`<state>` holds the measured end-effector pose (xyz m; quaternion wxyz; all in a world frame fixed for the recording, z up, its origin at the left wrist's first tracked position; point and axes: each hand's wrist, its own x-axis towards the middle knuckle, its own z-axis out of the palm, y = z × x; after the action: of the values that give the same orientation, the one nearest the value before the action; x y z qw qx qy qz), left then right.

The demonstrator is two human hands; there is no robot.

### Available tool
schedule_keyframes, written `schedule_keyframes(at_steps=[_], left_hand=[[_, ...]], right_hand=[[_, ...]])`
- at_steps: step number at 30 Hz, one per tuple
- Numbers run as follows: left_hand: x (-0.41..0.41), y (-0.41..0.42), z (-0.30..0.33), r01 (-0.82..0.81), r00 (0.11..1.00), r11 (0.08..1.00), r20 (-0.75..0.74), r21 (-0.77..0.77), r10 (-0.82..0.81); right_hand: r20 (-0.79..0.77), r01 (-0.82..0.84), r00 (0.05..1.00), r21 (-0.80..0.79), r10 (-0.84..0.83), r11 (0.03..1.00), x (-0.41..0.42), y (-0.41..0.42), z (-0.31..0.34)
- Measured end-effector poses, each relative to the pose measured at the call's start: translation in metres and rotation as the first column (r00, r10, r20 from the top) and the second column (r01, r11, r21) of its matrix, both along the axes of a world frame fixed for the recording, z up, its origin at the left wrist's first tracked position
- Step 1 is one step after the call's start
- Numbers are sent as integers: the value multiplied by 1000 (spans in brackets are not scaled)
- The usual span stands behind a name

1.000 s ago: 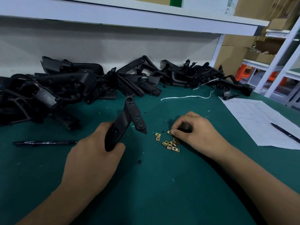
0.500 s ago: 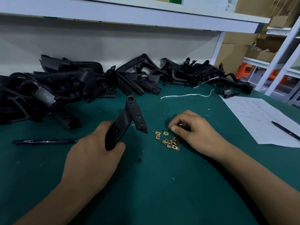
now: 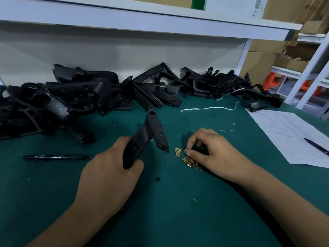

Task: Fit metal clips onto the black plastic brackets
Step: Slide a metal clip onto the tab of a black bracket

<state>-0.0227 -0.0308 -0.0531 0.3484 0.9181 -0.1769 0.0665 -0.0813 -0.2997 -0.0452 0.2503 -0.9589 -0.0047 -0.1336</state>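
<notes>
My left hand [image 3: 108, 177] grips the lower end of a black plastic bracket [image 3: 151, 132], held upright and tilted above the green table [image 3: 178, 211]. Its forked upper part with round holes points up and to the right. Just right of it lies a small heap of brass-coloured metal clips [image 3: 188, 160]. My right hand [image 3: 211, 152] rests over the right side of the heap, fingers curled down and thumb tip pressed against a clip at the heap's top. What lies under the fingers is hidden.
A long pile of black brackets [image 3: 89, 97] runs along the back of the table under a white shelf. A black marker [image 3: 57, 157] lies at the left. A lined paper sheet [image 3: 292, 138] with a pen [image 3: 316, 146] lies at the right. A white string [image 3: 206, 108] lies behind the clips.
My right hand's fingers shifted slightly over the clip heap, picking among the clips. The left hand and its bracket stayed almost still.
</notes>
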Motion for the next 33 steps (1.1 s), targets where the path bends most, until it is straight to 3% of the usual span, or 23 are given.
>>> schedule_keyframes(at_steps=[5, 8, 11, 13, 18, 24, 33], left_hand=[[-1, 0, 1, 15, 1000, 1000, -24, -14, -15], [-2, 1, 3, 43, 999, 999, -26, 0, -43], [-2, 1, 5, 61, 998, 998, -15, 16, -60], [-2, 1, 5, 67, 998, 997, -20, 25, -67], [-2, 1, 5, 86, 996, 996, -31, 16, -85], [-2, 1, 4, 135, 991, 991, 19, 18, -135], [4, 0, 0, 196, 973, 980, 119, 46, -200]], right_hand=[[28, 2, 1000, 4, -2, 1000, -2, 3, 0], [115, -5, 993, 307, -31, 952, -4, 11, 4], [230, -80, 970, 615, -82, 785, -5, 35, 5], [275, -115, 955, 696, -115, 708, -6, 50, 2], [329, -166, 932, 763, -154, 625, -8, 63, -3], [288, -147, 948, 778, -139, 611, -11, 60, 3], [175, -160, 985, 906, -2, 391, -11, 47, 4]])
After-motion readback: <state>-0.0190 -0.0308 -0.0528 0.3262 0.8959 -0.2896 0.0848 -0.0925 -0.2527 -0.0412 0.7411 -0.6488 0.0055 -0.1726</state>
